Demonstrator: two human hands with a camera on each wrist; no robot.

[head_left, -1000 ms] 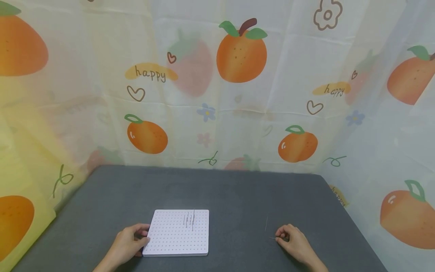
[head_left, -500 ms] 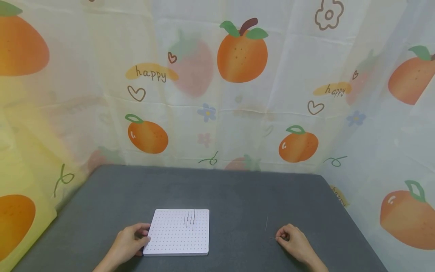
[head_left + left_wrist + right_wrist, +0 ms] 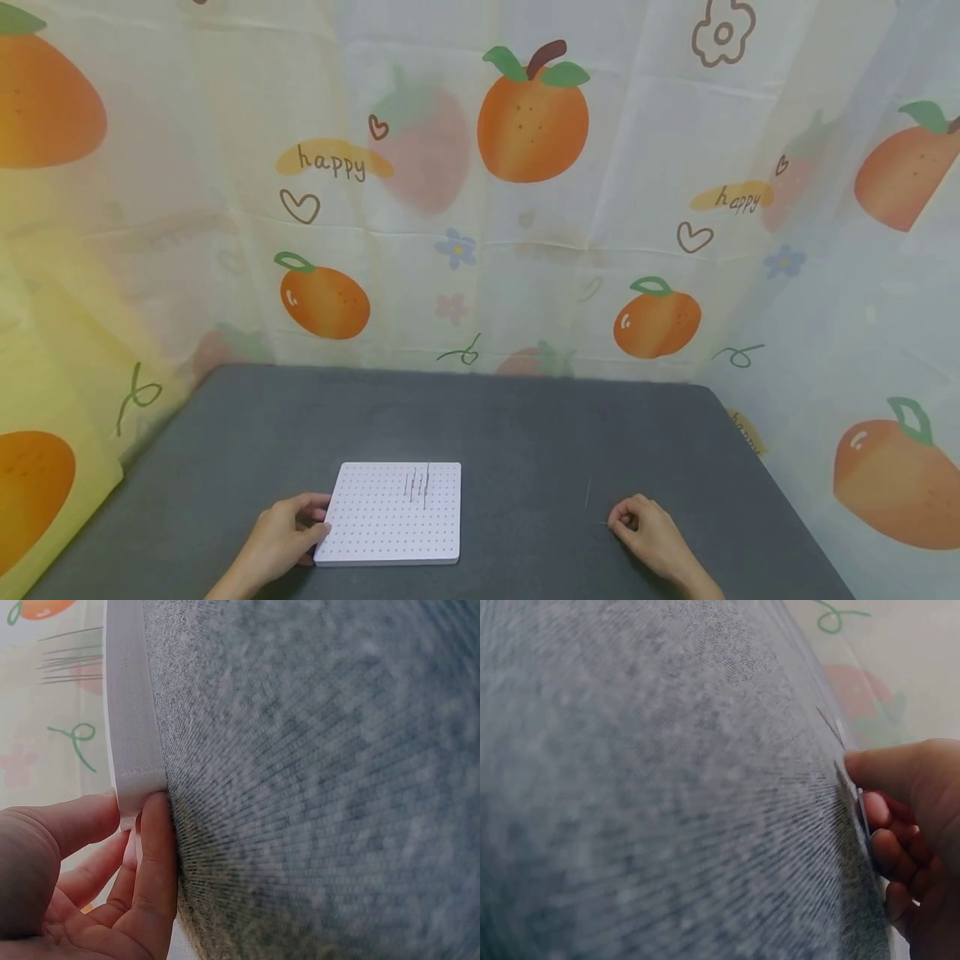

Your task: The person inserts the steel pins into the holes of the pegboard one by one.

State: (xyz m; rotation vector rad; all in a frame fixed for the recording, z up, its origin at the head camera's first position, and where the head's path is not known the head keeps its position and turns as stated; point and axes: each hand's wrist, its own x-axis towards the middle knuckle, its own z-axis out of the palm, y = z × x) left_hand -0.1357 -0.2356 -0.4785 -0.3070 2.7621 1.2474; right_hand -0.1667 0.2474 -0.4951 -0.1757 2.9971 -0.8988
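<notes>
My left hand [image 3: 281, 533] grips the left edge of a white board with rows of small holes [image 3: 386, 533]. In the left wrist view, the thumb is on the board's face and fingers reach its underside at the side wall [image 3: 135, 712]. Several thin needles [image 3: 71, 667] stand up from the board, toward its back right in the head view. Off to the right, my right hand [image 3: 652, 533] pinches a needle [image 3: 865, 814] between thumb and fingers, low over the table. Only a short tip of it shows in the head view.
A second thin needle [image 3: 587, 493] is on the dark grey table [image 3: 525, 433], just left of my right hand. Behind and at both sides hangs a fruit-print curtain [image 3: 525, 292].
The needle end sticking out from my right fingertips now shows shorter than before. My left hand and the board have not moved.
</notes>
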